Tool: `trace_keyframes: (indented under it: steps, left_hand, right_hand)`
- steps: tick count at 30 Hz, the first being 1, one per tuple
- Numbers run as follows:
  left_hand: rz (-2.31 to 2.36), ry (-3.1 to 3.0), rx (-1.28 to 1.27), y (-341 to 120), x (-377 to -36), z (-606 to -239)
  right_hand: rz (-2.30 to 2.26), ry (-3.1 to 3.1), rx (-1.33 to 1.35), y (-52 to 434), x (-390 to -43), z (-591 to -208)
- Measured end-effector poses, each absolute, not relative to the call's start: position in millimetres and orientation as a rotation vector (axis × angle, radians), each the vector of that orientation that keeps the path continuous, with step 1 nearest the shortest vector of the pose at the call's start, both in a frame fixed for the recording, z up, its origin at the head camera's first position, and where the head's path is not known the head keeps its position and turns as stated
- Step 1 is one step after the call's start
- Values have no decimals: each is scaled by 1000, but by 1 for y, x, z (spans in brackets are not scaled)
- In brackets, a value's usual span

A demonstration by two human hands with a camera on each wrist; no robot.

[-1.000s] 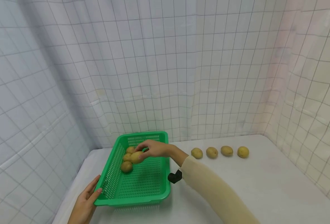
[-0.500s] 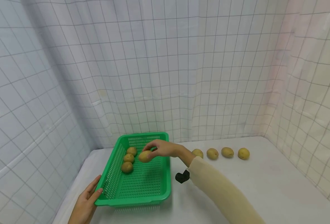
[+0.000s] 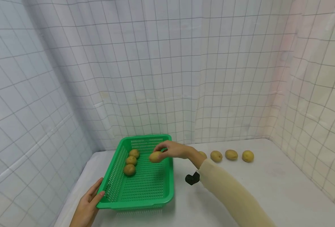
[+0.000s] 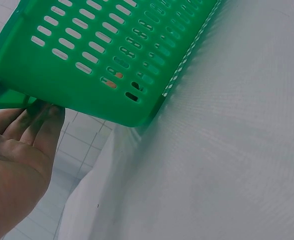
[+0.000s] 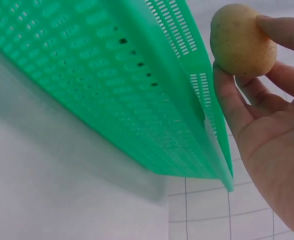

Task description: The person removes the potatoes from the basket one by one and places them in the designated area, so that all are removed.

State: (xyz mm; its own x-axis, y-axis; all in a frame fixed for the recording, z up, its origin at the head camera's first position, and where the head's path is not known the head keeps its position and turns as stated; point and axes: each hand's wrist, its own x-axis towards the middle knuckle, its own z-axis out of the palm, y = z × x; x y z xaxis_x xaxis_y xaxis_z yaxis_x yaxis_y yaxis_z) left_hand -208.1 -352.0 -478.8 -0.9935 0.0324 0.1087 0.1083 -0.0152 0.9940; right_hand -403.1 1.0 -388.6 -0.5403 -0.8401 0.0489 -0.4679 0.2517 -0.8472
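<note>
My right hand pinches a potato between thumb and fingers, over the right part of a green plastic basket. In the right wrist view the held potato shows above the basket's rim. Down the basket's left side lie a back potato, a middle potato and a darker front potato. At the near left corner my left hand grips the rim, thumb on top. The left wrist view shows its fingers tucked under that rim.
To the right, a row of potatoes stands on the white table: one partly behind my right forearm, then a potato, another and a yellower one. Gridded white curtains enclose the back and sides.
My right hand has moved right with the potato, away from the potatoes on the basket's left side, which now show fully. My left hand stays on the rim.
</note>
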Motion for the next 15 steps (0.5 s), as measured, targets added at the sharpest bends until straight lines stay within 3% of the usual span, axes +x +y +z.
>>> trace_keyframes:
  steps: [15]
  left_hand:
    - [-2183,-2181,-134,-351,-207,-479]
  right_hand:
    - [-1202,2241,-1088,43,-407,-389]
